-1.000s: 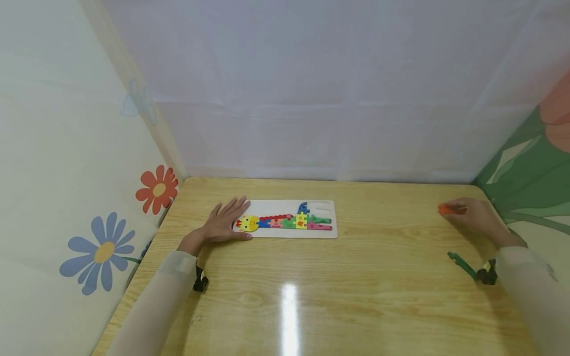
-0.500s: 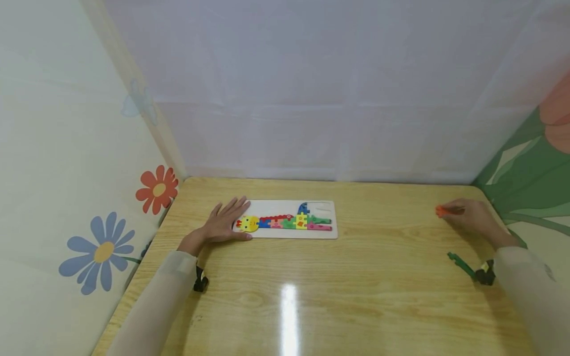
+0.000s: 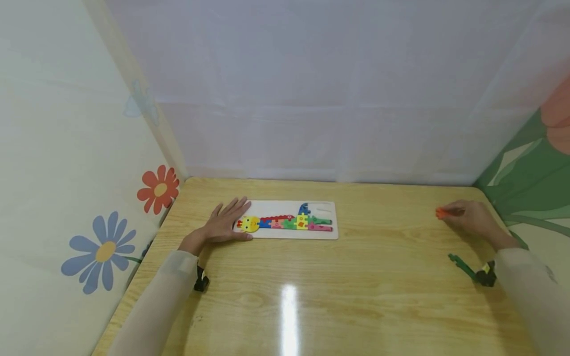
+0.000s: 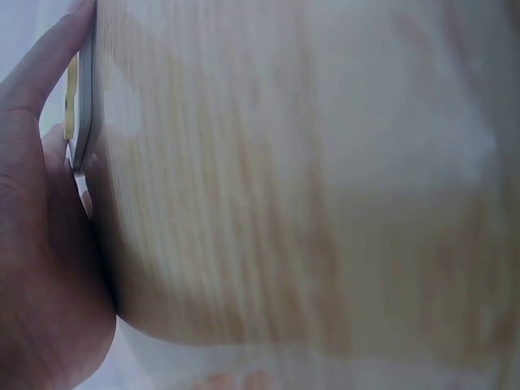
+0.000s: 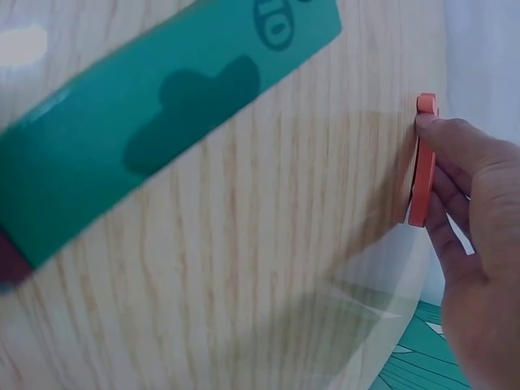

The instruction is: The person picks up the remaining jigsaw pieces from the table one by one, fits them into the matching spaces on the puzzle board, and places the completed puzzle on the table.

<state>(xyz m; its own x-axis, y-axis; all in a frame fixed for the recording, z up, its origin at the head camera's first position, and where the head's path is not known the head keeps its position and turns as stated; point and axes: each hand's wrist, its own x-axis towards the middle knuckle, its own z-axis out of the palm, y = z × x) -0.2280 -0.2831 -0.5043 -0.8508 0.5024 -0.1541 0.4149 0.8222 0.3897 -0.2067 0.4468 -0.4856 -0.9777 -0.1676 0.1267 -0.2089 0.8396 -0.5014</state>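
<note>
A white giraffe puzzle board [image 3: 276, 207] lies flat on the wooden table, with several coloured pieces set in it and bare outlines at its upper right corner. Across the board's left end, beside the yellow giraffe head [image 3: 248, 224], my left hand [image 3: 220, 226] rests with fingers spread. At the table's far right my right hand [image 3: 474, 221] pinches an orange puzzle piece [image 5: 423, 175] between thumb and fingers. In the right wrist view the piece stands on edge, close to the tabletop. Nearer to me lies a green puzzle piece [image 3: 463, 266], partly behind the right wrist camera.
The wooden table [image 3: 365, 277] has a bright light reflection [image 3: 289, 316] near its front. A pale cloth wall [image 3: 311, 99] rises behind it. Printed flowers [image 3: 105, 251] cover the left wall, and large green leaves [image 3: 534, 183] cover the right one.
My right hand has shifted slightly left with the orange piece in its grip. The left hand and the board have kept their places.
</note>
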